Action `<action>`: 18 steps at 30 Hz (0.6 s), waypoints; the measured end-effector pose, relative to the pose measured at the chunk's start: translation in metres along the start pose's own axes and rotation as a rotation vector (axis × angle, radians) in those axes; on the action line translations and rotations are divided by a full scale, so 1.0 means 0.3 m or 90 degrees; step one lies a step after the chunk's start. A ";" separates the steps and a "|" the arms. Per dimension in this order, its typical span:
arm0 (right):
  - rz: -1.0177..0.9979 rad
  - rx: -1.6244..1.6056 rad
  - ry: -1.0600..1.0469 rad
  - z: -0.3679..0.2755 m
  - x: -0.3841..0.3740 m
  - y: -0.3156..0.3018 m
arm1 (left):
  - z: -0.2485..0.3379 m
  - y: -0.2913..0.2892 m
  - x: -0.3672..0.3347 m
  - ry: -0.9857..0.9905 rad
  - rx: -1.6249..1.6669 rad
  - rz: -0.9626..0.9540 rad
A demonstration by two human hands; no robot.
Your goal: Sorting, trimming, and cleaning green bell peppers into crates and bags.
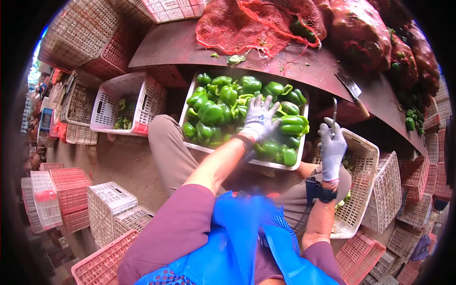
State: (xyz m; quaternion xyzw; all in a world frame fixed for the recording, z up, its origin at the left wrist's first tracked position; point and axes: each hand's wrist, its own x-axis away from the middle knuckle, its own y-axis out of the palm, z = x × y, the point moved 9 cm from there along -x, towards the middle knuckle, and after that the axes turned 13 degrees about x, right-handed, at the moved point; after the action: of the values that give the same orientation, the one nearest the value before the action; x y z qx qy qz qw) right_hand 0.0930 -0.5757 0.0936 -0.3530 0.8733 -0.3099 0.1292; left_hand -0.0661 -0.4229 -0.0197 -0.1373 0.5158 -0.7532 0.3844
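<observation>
L hand [259, 121], in a grey-white glove, lies palm-down w/ fingers spread over the green bell peppers [216, 111] in the metal tray [304, 142]; grip is splayed, touching the peppers, not closed round any one. Tray sits on the person's lap, its far edge against the dark red surface [180, 47].

R hand [331, 149], also gloved, is raised just right of the tray, grip pressed together round a small knife [334, 111] w/ blade pointing up. Black band w/ cable at that wrist.

Beneath R hand: white plastic crate [365, 156], tilted, green scraps inside. Left of the knee: another white crate [111, 102] w/ a few pepper bits.

On the surface: red mesh sacks [247, 23], one open w/ a pepper showing, more full sacks to the right, and a cleaver [351, 90] lying flat nr the edge, well apart from both hands. Stacks of pink and white crates all round on the floor.
</observation>
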 end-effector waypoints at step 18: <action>0.133 0.399 -0.135 0.152 -0.188 0.325 | -0.495 -0.390 0.180 -0.204 -0.105 0.162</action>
State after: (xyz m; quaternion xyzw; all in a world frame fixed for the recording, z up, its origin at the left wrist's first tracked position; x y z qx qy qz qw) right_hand 0.1014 -0.5026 -0.0029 -0.2352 0.7488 -0.5098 0.3522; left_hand -0.2428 -0.3418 0.0095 -0.2204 0.5211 -0.6225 0.5408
